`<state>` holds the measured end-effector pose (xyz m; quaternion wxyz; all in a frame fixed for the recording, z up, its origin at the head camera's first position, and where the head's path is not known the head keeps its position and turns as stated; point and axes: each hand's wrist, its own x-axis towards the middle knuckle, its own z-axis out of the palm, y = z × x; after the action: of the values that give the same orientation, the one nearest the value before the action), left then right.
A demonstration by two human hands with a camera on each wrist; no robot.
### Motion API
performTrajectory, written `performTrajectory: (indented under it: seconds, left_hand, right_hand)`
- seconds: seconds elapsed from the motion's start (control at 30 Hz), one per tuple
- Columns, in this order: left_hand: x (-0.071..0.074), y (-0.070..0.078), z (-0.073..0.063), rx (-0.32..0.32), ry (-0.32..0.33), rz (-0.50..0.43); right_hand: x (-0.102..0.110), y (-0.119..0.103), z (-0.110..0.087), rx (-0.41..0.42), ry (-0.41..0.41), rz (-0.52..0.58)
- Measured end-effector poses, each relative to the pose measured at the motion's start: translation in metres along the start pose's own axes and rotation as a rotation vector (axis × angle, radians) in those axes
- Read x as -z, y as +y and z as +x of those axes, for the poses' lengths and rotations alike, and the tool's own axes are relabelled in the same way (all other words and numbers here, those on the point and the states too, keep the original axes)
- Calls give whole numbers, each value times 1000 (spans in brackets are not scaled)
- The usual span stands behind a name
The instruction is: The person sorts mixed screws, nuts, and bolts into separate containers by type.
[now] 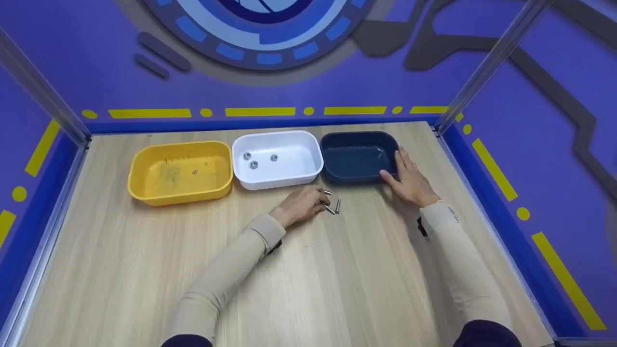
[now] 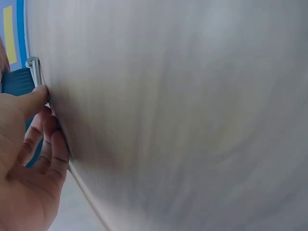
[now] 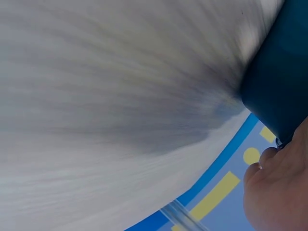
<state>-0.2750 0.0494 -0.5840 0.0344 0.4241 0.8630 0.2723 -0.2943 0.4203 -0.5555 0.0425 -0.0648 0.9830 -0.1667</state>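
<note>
My left hand [image 1: 304, 205] is low over the table, thumb and fingertips pinching a metal bolt [image 1: 329, 209]. Its fingers curl in the left wrist view, where a threaded bolt [image 2: 36, 72] juts past the thumb tip. Beside these fingertips lie a second bolt [image 1: 338, 206] and another short metal piece [image 1: 328, 193], partly hidden by the hand. My right hand [image 1: 412, 182] rests against the near right corner of a dark blue bin [image 1: 354, 179], fingers extended along its right side, thumb at the front rim. The right wrist view shows the blue bin's wall [image 3: 279, 72] beside that hand.
A white bin [image 1: 299, 171] holding several hex nuts [image 1: 254, 165] stands in the middle, touching the blue one. To its left is a yellow bin [image 1: 181, 197] with small bits inside. Purple panels [image 1: 270, 94] wall the wooden table [image 1: 308, 289] at back and sides.
</note>
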Motion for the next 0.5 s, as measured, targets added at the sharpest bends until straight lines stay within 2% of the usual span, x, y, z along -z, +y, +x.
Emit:
performTrajectory:
  seconds: [0.23,0.5]
  left_hand:
    - [1,-3,1,-50,7,15]
    - [4,-1,1,-48,-18,60]
  right_hand:
    - [0,-2,-1,2,4,-4]
    - [-1,-2,-1,6,15,-14]
